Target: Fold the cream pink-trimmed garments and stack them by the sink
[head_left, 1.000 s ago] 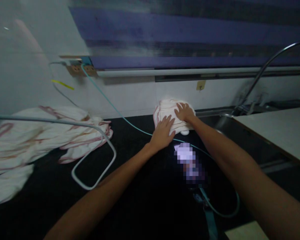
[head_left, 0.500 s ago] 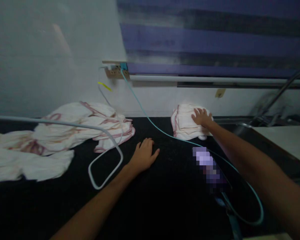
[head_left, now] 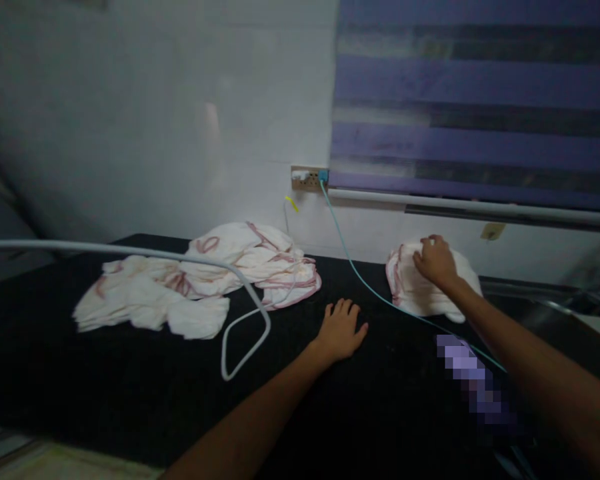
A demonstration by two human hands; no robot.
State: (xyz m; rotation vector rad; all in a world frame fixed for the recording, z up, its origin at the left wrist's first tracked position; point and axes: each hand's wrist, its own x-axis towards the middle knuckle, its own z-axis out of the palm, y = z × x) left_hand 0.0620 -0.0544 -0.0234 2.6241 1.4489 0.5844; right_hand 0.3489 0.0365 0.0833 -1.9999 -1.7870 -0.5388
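My left hand (head_left: 341, 330) rests flat on the black tabletop (head_left: 375, 400) with its fingers spread. It is empty. My right hand (head_left: 436, 261) is over a folded stack of white cloths (head_left: 407, 287) with pinkish-red edging, near the wall. Its fingers are apart and slightly bent at the top of the stack, and I see no cloth lifted in them. To the left lies a loose, crumpled heap of similar white cloths (head_left: 230, 260), a few of them spread toward the left.
A thick grey cable (head_left: 130, 250) loops over the tabletop before the heap. A thin teal cord (head_left: 347, 250) runs from the wall outlet (head_left: 310, 178) past the stack. A phone-like object, blurred out (head_left: 473, 380), lies near my right forearm. A striped blind (head_left: 455, 87) hangs behind.
My view has turned left, so everything sits further right. My right hand, flat on the stack before, now has its fingers more bent. My left hand stays spread on the table.
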